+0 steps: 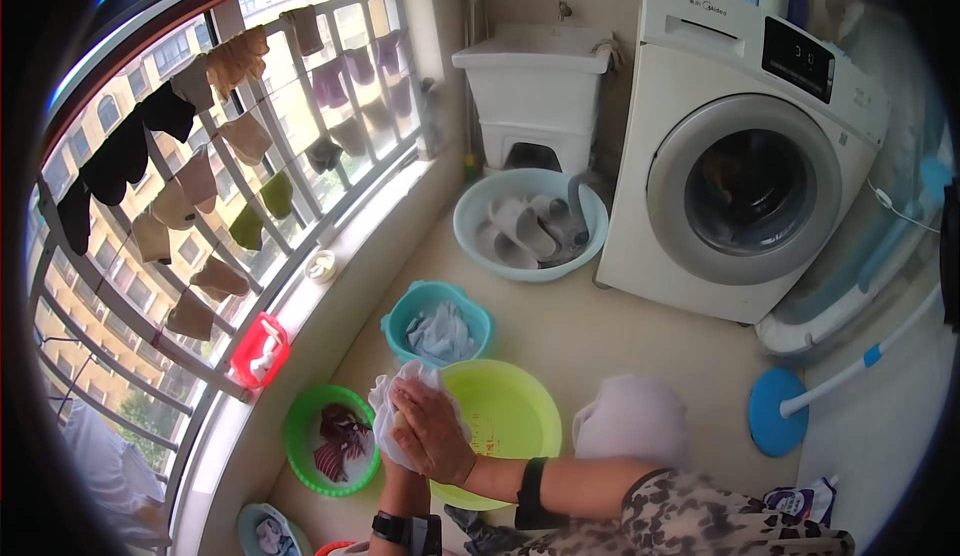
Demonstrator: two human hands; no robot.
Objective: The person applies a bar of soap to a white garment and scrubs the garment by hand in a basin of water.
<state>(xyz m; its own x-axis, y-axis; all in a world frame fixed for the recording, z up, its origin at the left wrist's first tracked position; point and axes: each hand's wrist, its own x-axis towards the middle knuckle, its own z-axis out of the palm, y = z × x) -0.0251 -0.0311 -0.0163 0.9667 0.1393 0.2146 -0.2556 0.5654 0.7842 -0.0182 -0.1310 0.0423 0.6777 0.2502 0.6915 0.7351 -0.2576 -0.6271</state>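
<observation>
At far left, along the railing, socks (195, 176) on lines. Farther right, on the floor, a green basin (293, 446) with maroon and striped fabric inside. Just right of that, bunched above the left rim of a lime-yellow basin (530, 406), a white cloth (384, 434). Against its lower side, the left hand (399, 468), mostly hidden; impossible to tell how far closed. Over its right side, the right hand (432, 434), fingers together and pressed down on the bundle, holding it firmly. Judging by the folds, soft and limp, with no stiffness to lean on; light when dry, probably heavier and slicker if soaked. Hardly fragile, though likely to stretch under a hard twist. Best held by the gathered middle, between both palms, with loose edges tucked in. Beyond, a teal basin (487, 321) with pale fabric, then a light-blue basin (468, 248) with grey slippers (520, 231).
</observation>
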